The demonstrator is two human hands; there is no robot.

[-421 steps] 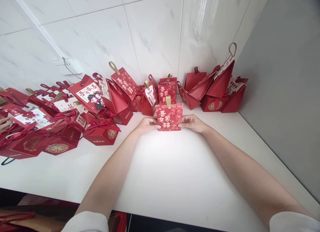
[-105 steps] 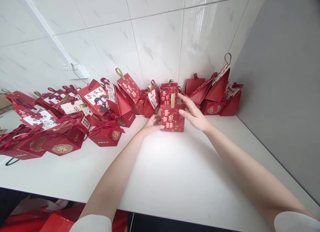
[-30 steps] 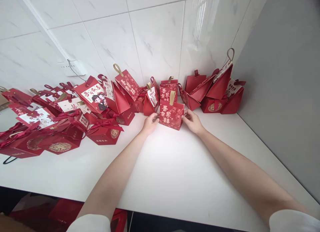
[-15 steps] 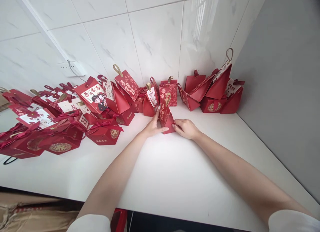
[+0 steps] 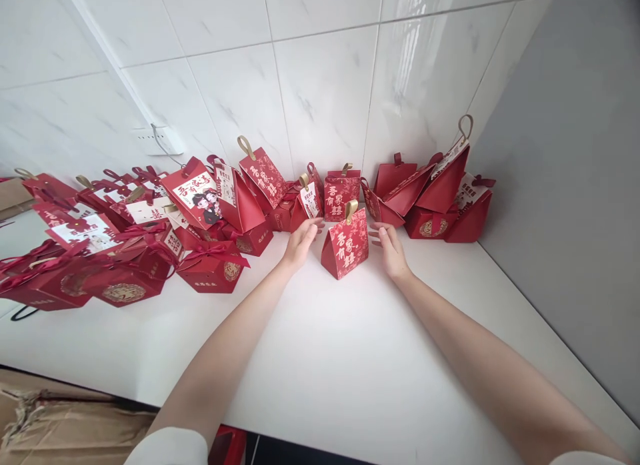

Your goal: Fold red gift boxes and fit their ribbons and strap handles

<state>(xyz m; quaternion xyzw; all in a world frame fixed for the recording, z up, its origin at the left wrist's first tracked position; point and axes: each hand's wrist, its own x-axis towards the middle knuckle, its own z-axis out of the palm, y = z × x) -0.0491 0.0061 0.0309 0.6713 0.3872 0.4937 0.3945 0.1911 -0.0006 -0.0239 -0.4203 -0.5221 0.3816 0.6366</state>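
A small red gift box (image 5: 345, 248) with gold characters and a gold loop handle stands upright on the white counter (image 5: 350, 358), shaped like a wedge. My left hand (image 5: 300, 241) hovers just left of it, fingers spread, holding nothing. To the box's right my right hand (image 5: 390, 248) is likewise open, a small gap away from the box. Neither hand touches it.
Many red gift boxes (image 5: 200, 205) lie and stand along the tiled wall (image 5: 320, 85), piled thickly at the left. Another group (image 5: 435, 191) sits in the right corner by a grey wall (image 5: 575, 185). Cardboard (image 5: 65, 425) lies below the counter's front edge.
The box was turned between both hands, then set down facing me at an angle. Both hands have let go and drawn slightly apart from it.
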